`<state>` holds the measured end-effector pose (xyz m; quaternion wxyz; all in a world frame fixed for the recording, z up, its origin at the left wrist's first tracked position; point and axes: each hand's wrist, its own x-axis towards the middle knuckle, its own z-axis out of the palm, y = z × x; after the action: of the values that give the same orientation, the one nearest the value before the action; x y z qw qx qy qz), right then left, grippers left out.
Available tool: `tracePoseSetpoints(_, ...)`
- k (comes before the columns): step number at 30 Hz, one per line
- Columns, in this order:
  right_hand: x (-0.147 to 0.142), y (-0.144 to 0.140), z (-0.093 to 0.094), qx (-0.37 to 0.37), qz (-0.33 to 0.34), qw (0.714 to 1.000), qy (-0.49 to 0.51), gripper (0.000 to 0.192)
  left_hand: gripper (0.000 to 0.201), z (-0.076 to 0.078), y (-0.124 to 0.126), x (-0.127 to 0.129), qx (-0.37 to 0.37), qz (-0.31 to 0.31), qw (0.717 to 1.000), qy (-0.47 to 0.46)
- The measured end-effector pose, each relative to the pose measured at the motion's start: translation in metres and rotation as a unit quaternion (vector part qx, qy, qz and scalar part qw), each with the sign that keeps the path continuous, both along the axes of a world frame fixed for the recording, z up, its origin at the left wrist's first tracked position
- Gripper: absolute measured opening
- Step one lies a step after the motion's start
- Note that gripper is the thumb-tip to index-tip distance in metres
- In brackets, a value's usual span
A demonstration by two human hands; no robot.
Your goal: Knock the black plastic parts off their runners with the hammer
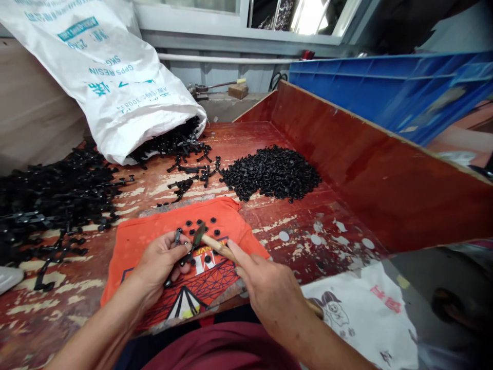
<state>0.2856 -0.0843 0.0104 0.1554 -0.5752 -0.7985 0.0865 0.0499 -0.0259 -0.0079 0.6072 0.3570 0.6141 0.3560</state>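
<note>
My left hand (164, 257) is closed around a jointed black plastic part (178, 235), thumb on top, above an orange printed cloth (133, 241). My right hand (267, 285) grips a small hammer (217, 246) by its wooden handle, whose end shows behind the wrist. The hammer's dark head is close to the black part, beside my left fingertips; whether they touch I cannot tell. Several small round black caps (213, 220) lie on the cloth around the hammer head.
A heap of small black pieces (273, 172) lies beyond the cloth. Jointed black parts pile up at left (57, 190) and spill from a white resin sack (146, 97). A red board (358, 164) walls the right side, with a blue crate (346, 90) behind it. A white printed bag (362, 313) lies front right.
</note>
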Motion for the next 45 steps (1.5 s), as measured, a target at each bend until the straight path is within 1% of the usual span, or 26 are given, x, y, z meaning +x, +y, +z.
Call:
tracePoseSetpoints(2, 0.001, 0.000, -0.003, 0.002, 0.004, 1.000, -0.020, 0.051, 0.039, -0.001, 0.000, -0.001, 0.001, 0.000, 1.000, 0.000)
tracePoseSetpoints(5, 0.002, 0.000, -0.003, 0.060, -0.007, 0.998, 0.004, 0.049, 0.041, -0.001, 0.000, -0.002, 0.003, -0.001, 1.000, 0.002)
tracePoseSetpoints(7, 0.002, -0.001, -0.003, 0.074, -0.006, 0.997, -0.006, 0.049, 0.042, -0.002, 0.000, -0.003, 0.006, -0.004, 1.000, 0.003)
tracePoseSetpoints(10, 0.000, -0.002, -0.004, 0.036, 0.020, 0.998, -0.045, 0.049, 0.041, -0.003, 0.001, -0.003, 0.006, -0.016, 1.000, 0.004)
tracePoseSetpoints(14, -0.002, -0.003, -0.004, 0.020, 0.019, 0.999, -0.026, 0.052, 0.043, -0.005, 0.000, 0.000, 0.010, -0.021, 1.000, 0.007)
tracePoseSetpoints(16, -0.003, -0.003, -0.004, -0.001, 0.019, 1.000, -0.025, 0.054, 0.044, -0.003, -0.002, 0.001, 0.015, -0.016, 1.000, 0.008)
tracePoseSetpoints(18, -0.001, -0.002, -0.003, -0.023, 0.022, 0.999, 0.002, 0.054, 0.044, 0.003, -0.002, -0.001, 0.013, -0.014, 1.000, -0.007)
tracePoseSetpoints(19, 0.002, -0.001, -0.002, -0.023, 0.018, 0.999, 0.035, 0.053, 0.043, 0.009, -0.002, -0.004, 0.013, -0.008, 1.000, -0.024)
tracePoseSetpoints(21, 0.009, 0.003, 0.001, -0.006, -0.004, 0.993, 0.115, 0.052, 0.039, 0.022, 0.002, -0.013, 0.028, 0.022, 0.997, -0.062)
tracePoseSetpoints(23, 0.018, 0.006, 0.004, 0.014, -0.032, 0.985, 0.169, 0.052, 0.036, 0.036, 0.012, -0.024, 0.057, 0.056, 0.993, -0.085)
tracePoseSetpoints(24, 0.022, 0.007, 0.005, 0.014, -0.041, 0.983, 0.178, 0.052, 0.035, 0.041, 0.018, -0.028, 0.069, 0.064, 0.992, -0.088)
tracePoseSetpoints(26, 0.027, 0.007, 0.003, -0.012, -0.045, 0.984, 0.173, 0.051, 0.035, 0.047, 0.032, -0.034, 0.072, 0.055, 0.992, -0.088)
tracePoseSetpoints(28, 0.029, 0.005, -0.004, -0.047, -0.047, 0.985, 0.158, 0.052, 0.034, 0.045, 0.046, -0.035, 0.057, 0.033, 0.994, -0.088)
tracePoseSetpoints(30, 0.029, 0.001, -0.014, -0.073, -0.056, 0.984, 0.150, 0.053, 0.034, 0.039, 0.056, -0.032, 0.042, 0.021, 0.995, -0.085)
tracePoseSetpoints(32, 0.028, -0.001, -0.023, -0.087, -0.064, 0.983, 0.148, 0.052, 0.033, 0.032, 0.062, -0.028, 0.031, 0.019, 0.996, -0.078)
tracePoseSetpoints(34, 0.028, -0.002, -0.027, -0.093, -0.070, 0.981, 0.154, 0.051, 0.031, 0.026, 0.066, -0.025, 0.025, 0.027, 0.997, -0.075)
tracePoseSetpoints(40, 0.030, 0.002, -0.026, -0.105, -0.073, 0.977, 0.173, 0.051, 0.029, 0.021, 0.069, -0.024, 0.003, 0.058, 0.995, -0.076)
tracePoseSetpoints(45, 0.030, 0.002, -0.026, -0.097, -0.065, 0.979, 0.170, 0.049, 0.034, 0.018, 0.071, -0.023, 0.003, 0.080, 0.993, -0.084)
